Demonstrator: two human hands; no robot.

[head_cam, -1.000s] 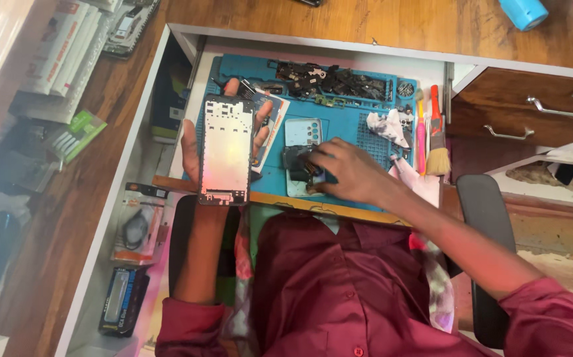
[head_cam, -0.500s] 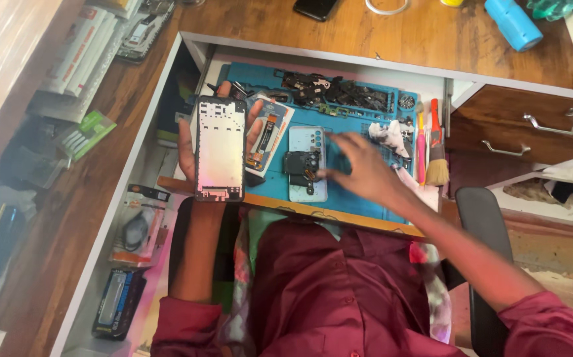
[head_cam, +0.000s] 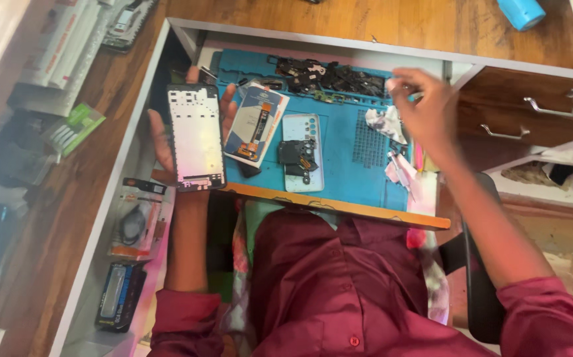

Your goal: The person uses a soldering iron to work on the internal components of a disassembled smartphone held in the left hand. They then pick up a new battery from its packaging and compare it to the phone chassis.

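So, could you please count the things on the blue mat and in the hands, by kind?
Phone frame, in the left hand: 1
Phone back cover: 1
Flat part in packet: 1
Crumpled tissue: 1
Heap of small dark parts: 1
Total: 5

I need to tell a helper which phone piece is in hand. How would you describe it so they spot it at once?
Start at the blue work mat in the open white drawer, then look just past its left edge. There the left hand holds up a phone frame, a tall pale rectangle with a dark border. Unlike the parts lying on the mat, it is lifted off the surface.
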